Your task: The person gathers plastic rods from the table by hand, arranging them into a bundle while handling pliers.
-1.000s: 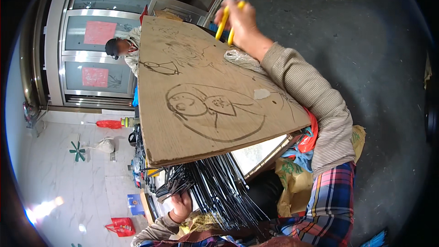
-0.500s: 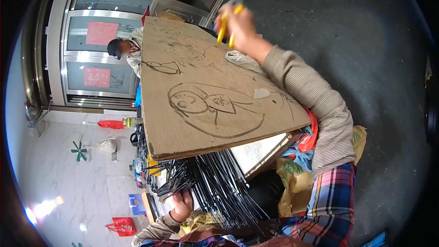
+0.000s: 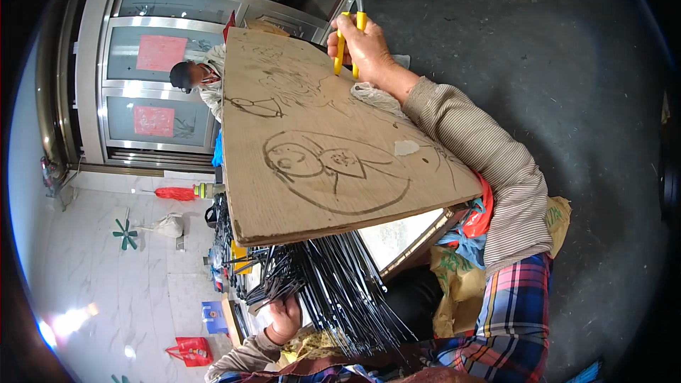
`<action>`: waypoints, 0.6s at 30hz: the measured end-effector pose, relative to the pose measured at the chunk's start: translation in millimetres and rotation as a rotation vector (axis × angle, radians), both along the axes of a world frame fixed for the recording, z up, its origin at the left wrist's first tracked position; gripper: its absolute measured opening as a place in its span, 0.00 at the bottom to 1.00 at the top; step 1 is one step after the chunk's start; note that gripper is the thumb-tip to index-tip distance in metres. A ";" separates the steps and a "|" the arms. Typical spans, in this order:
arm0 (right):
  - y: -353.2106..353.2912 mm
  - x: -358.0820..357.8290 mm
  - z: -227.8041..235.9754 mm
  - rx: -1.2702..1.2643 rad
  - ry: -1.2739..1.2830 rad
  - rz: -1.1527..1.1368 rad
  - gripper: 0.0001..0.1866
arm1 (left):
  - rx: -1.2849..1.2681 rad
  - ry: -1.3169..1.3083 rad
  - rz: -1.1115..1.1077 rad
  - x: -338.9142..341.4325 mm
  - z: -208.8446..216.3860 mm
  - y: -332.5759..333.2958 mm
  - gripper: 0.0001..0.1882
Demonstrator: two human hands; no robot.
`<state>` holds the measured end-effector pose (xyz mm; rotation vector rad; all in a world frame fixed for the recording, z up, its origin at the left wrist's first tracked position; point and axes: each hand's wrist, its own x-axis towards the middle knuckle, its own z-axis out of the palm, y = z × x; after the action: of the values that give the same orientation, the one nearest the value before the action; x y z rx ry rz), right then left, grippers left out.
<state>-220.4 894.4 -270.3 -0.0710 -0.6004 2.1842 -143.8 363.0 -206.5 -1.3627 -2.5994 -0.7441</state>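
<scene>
My right hand (image 3: 369, 46) is closed around end-cutting pliers (image 3: 362, 21) with yellow handles and a grey metal head. It holds them past the far right edge of a wooden board (image 3: 245, 170) that bears dark line drawings. The handles are slightly apart, and the head points away from me. At the lower left, my left hand (image 3: 285, 320) grips a bundle of thin black rods (image 3: 347, 287), which look like umbrella ribs. Some of its fingers are hidden behind the rods. The bundle fans out toward me, and its far end lies beneath the board's near edge.
A crumpled clear plastic bag (image 3: 377, 97) lies by the board's right edge, near my right forearm. Red plastic (image 3: 481, 209) and a tan sack (image 3: 454, 276) are beside my right arm. A person in a dark cap (image 3: 186, 76) is beyond the board's left side.
My right hand has lowered slightly, and the pliers, blurred before, now show sharply with their head upright. My left hand and the rods stay nearly where they were.
</scene>
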 end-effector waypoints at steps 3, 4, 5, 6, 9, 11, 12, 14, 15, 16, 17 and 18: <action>0.1 1.8 -1.0 0.013 -0.025 -0.012 0.13 | -0.047 0.002 0.038 2.0 5.4 10.1 0.20; 0.6 2.3 -2.0 -0.043 -0.030 -0.006 0.14 | -0.077 -0.005 0.061 1.2 7.1 10.4 0.19; -0.7 2.8 -2.7 -0.101 -0.037 0.005 0.14 | -0.081 -0.004 0.062 0.9 8.3 8.4 0.19; -0.5 3.7 -3.4 -0.105 -0.036 0.006 0.14 | -0.088 -0.032 0.050 -0.5 9.1 5.7 0.18; 1.2 9.3 -3.7 -0.130 -0.047 0.009 0.15 | -0.030 -0.057 -0.002 -2.0 4.2 6.2 0.17; 0.9 9.7 -3.7 -0.092 -0.034 -0.001 0.15 | 0.038 -0.052 -0.044 -1.3 1.5 6.5 0.17; 1.1 9.8 -3.3 -0.052 -0.023 -0.012 0.15 | 0.039 -0.049 0.002 -1.1 1.0 6.0 0.17; 3.9 11.2 -2.3 -0.011 -0.015 -0.057 0.15 | 0.041 -0.047 0.049 0.3 1.7 6.4 0.18; 6.2 12.8 -2.0 0.030 -0.008 -0.103 0.15 | 0.017 -0.033 0.025 1.5 3.1 9.3 0.18; 9.2 15.6 -2.2 0.033 -0.010 -0.102 0.15 | 0.007 -0.027 0.014 1.9 3.5 11.0 0.18; 12.8 19.8 -1.7 0.053 0.010 -0.104 0.15 | -0.003 -0.021 0.003 2.2 4.3 12.3 0.18; 17.0 24.6 -1.1 0.075 0.029 -0.107 0.15 | -0.024 -0.011 0.015 1.5 4.0 12.4 0.19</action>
<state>-195.8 911.4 -271.3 -0.0302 -0.6468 2.0546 -142.3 375.4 -202.5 -1.3482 -2.6321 -0.7225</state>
